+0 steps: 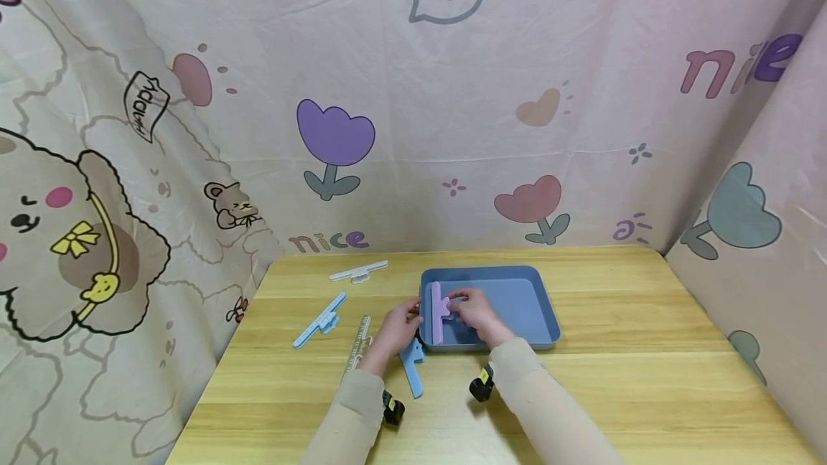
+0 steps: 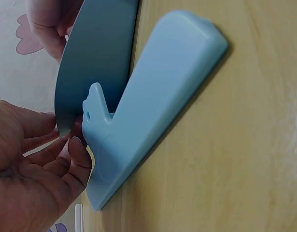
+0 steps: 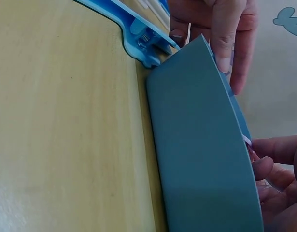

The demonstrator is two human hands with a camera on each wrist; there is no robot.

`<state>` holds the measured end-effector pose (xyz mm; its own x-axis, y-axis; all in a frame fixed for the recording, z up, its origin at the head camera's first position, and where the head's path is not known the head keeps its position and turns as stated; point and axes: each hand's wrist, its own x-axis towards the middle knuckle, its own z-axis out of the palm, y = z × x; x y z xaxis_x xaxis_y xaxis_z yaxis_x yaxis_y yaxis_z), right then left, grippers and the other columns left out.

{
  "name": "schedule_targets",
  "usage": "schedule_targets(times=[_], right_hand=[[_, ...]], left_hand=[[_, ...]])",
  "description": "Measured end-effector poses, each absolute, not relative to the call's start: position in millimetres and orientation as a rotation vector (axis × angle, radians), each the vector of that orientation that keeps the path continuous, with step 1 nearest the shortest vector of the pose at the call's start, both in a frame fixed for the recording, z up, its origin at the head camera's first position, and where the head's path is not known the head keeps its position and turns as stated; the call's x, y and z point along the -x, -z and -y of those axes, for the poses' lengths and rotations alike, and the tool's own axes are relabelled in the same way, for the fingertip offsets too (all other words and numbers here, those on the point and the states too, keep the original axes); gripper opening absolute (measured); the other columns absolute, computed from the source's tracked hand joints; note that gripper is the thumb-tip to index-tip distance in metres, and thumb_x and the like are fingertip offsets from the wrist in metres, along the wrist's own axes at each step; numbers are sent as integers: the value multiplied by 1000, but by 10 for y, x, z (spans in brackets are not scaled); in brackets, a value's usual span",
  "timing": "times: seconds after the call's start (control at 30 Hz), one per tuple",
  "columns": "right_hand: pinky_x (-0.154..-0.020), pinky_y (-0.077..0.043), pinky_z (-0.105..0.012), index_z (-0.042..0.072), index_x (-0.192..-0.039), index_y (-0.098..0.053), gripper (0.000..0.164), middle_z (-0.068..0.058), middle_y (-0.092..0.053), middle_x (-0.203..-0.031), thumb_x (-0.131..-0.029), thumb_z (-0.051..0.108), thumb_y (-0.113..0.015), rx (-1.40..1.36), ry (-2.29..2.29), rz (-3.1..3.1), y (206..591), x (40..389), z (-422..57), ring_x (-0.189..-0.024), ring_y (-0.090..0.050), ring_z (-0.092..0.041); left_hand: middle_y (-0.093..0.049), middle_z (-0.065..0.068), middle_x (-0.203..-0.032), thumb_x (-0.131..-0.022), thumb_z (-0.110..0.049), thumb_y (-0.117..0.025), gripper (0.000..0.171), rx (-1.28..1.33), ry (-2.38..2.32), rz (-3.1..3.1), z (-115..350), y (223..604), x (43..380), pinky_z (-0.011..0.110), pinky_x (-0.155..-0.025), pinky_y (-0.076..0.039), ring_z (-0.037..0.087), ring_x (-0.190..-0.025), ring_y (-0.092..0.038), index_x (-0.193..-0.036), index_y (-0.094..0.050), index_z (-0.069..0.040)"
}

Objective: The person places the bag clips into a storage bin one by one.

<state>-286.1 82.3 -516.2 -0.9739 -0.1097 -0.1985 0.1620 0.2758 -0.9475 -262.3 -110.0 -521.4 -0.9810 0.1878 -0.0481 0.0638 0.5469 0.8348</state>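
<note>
A blue-grey tray [image 1: 526, 307] lies on the table, and my left hand [image 1: 399, 327] pinches its left rim. Inside the tray, along the left side, is a purple bag clip [image 1: 436, 311]. My right hand [image 1: 474, 309] reaches over the front wall and pinches this clip by its handle. In the right wrist view the tray wall [image 3: 201, 135] hides most of the clip. A blue bag clip [image 2: 153, 92] rests on the table just below my left hand, close to the tray's corner.
Left of the tray lie a clear bag clip [image 1: 358, 343], partly behind my left arm, a light blue bag clip [image 1: 319, 320] and a white bag clip [image 1: 358, 271] farther back. A patterned curtain [image 1: 413, 128] hangs behind the wooden table [image 1: 646, 379].
</note>
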Motion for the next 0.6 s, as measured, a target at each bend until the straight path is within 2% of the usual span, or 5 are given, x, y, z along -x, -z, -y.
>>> schedule_targets(times=[0.27, 0.6], right_hand=[[-47, -34, -26, 0, -118, -66, 25, -10, -62, -80, -95, 8, -60, -75, 1761, -2302, 5201, 2876, -777, -55, -45, -16], [-47, -34, -26, -3, -121, -64, 30, -8, -59, -73, -92, 1, -60, -30, 1742, -2321, 5229, 2879, -719, -50, -41, -12]], left_hand=[[-60, 17, -124, -100, -3, -54, 44, -222, -1409, -2648, 1103, 5221, 2620, 41, -90, -52, 26, -105, -59, -143, -47, -1], [-60, 19, -123, -99, -3, -54, 44, -245, -1394, -2669, 1114, 5230, 2624, 42, -88, -52, 27, -102, -60, -142, -48, 1]])
